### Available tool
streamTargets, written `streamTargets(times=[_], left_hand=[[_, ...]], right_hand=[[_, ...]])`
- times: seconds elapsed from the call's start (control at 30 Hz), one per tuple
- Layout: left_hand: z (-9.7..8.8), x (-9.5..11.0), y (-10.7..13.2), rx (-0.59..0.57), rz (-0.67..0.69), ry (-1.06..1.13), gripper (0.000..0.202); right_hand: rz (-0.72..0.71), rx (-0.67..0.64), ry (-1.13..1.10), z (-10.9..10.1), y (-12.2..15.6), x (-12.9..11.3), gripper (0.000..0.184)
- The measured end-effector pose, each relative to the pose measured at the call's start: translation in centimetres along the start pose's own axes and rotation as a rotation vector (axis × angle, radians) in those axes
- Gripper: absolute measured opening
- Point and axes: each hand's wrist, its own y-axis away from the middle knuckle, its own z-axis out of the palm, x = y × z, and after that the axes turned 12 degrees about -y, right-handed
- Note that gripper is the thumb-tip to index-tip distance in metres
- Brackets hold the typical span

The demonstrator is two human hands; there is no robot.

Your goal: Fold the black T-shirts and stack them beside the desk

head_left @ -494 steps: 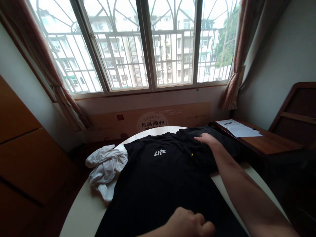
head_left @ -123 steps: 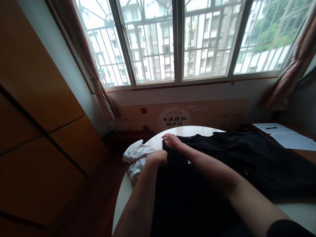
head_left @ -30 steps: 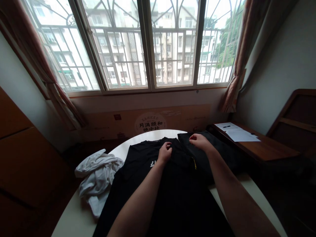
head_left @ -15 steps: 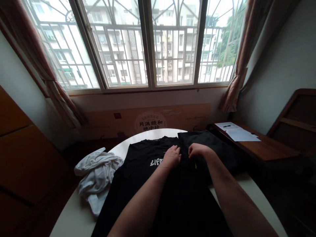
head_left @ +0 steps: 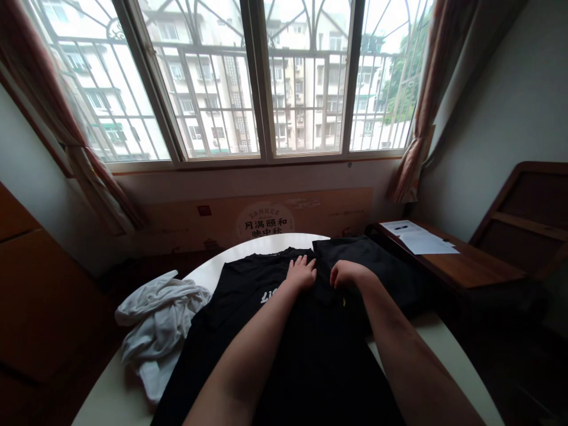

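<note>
A black T-shirt [head_left: 239,296] with white lettering lies spread over the round white table [head_left: 444,343], its collar end toward the window. My left hand [head_left: 300,274] rests flat on the upper part of the shirt, fingers spread, and my forearm covers part of the lettering. Just to its right, my right hand [head_left: 350,274] is closed with bent fingers pointing down, pinching the shirt's cloth near the sleeve by a small yellow mark. Beyond that hand lies a folded-looking dark cloth [head_left: 381,260] at the table's right side.
A crumpled white garment [head_left: 164,319] lies at the table's left edge. On the right, a wooden desk [head_left: 483,269] holds white papers [head_left: 421,239], with a wooden chair [head_left: 519,207] behind. Across the back are a barred window and a printed tan panel [head_left: 213,219].
My left hand has slid a little up the shirt toward the collar, with its fingers spread wider. My right hand stays by the sleeve. The whole view has shifted slightly.
</note>
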Motion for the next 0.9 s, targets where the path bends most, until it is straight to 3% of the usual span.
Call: streamTargets(times=[0.3, 0.43, 0.53, 0.63, 0.7, 0.9], left_hand=[[-0.2, -0.9, -3.4, 0.003, -0.107, 0.002, 0.061], [-0.5, -0.7, -3.3, 0.042, -0.145, -0.008, 0.063], [-1.1, -0.2, -2.0, 0.140, -0.161, -0.050, 0.062], [-1.4, 0.3, 0.8, 0.208, -0.088, -0.119, 0.062], [-1.2, 0.8, 3.8, 0.153, -0.009, -0.128, 0.065], [-0.9, 2.3, 16.6, -0.084, 0.307, -0.051, 0.073]], right_hand=[[0.030, -0.091, 0.010, -0.2, -0.2, 0.3, 0.014], [0.023, -0.102, 0.022, -0.2, -0.4, 0.5, 0.015], [0.033, -0.106, 0.040, -0.2, -0.5, 0.5, 0.016], [0.048, -0.106, 0.068, -0.1, -0.6, 0.3, 0.019], [0.051, -0.097, 0.089, 0.0, -0.5, 0.3, 0.019], [0.055, -0.062, 0.156, 0.4, -0.2, 0.1, 0.019]])
